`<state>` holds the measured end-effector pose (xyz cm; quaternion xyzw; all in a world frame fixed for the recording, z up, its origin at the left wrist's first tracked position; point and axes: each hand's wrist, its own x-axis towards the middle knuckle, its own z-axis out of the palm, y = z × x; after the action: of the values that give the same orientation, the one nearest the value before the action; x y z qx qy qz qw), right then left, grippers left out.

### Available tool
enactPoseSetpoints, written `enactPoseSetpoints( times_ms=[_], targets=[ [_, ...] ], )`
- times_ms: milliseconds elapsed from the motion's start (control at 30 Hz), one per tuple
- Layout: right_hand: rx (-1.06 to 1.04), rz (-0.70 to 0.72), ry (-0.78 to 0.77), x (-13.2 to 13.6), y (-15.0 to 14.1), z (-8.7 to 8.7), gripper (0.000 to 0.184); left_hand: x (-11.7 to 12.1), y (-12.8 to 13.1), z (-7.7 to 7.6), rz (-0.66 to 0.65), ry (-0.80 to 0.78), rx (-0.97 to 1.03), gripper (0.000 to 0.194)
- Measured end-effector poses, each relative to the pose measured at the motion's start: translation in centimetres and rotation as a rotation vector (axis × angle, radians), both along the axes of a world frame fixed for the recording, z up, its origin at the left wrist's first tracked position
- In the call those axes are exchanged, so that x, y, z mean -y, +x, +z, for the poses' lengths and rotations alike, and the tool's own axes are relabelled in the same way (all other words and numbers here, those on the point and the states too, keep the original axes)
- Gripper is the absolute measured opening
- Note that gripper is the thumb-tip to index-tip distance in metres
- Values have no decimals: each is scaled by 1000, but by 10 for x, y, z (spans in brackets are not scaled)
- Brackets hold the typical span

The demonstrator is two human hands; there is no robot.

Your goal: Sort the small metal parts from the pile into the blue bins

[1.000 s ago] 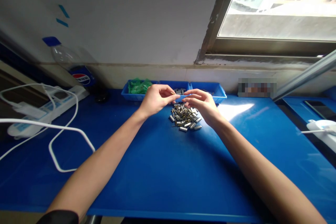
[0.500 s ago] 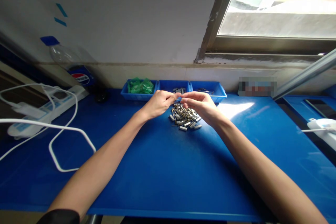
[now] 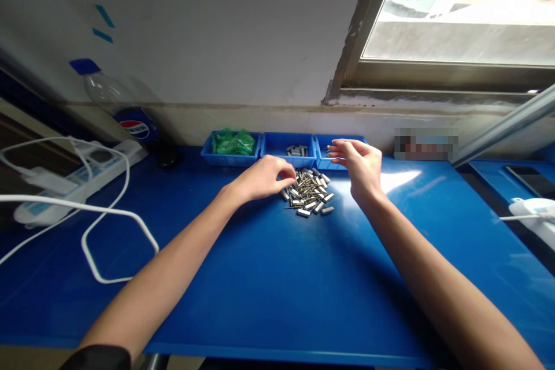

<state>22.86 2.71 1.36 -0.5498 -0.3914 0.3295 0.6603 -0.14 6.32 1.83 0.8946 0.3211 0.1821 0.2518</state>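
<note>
My left hand is at the left edge of a pile of small metal parts, its fingers curved downward and thumb apart from the index finger. I see nothing held in it, though its fingertips meet the pile. The pile mixes short grey metal blocks with thin, brass-coloured and dark pins or screws. My right hand hovers over the front of the right blue bin, its fingers stretched out and slightly apart, with nothing clearly visible between them. Beside that bin, the middle blue bin has several grey blocks in it.
At the left end of the row, a blue bin holds green plastic bags. A cola bottle stands near a white power strip with looping white cables. A phone lies far right, beyond the blue table.
My hands were together above the pile, fingertips meeting. Now they are apart: the left has lowered to the pile's edge and the right has moved right, over the right bin.
</note>
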Motion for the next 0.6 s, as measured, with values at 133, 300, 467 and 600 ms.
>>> enactPoseSetpoints(
  times_ms=[133, 300, 467, 600],
  targets=[
    [-31, 39, -16, -1, 3, 0, 20, -1, 0, -9, -35, 10, -90, 16],
    [-29, 125, -94, 1, -5, -1, 16, -3, 0, -15, -13, 47, -87, 18],
    [-41, 147, -107, 4, -10, 1, 15, -2, 1, -16, -18, 54, -108, 19],
    [-43, 164, -103, 5, -11, 2, 15, -3, 1, -16, -79, 93, -107, 18]
  ],
)
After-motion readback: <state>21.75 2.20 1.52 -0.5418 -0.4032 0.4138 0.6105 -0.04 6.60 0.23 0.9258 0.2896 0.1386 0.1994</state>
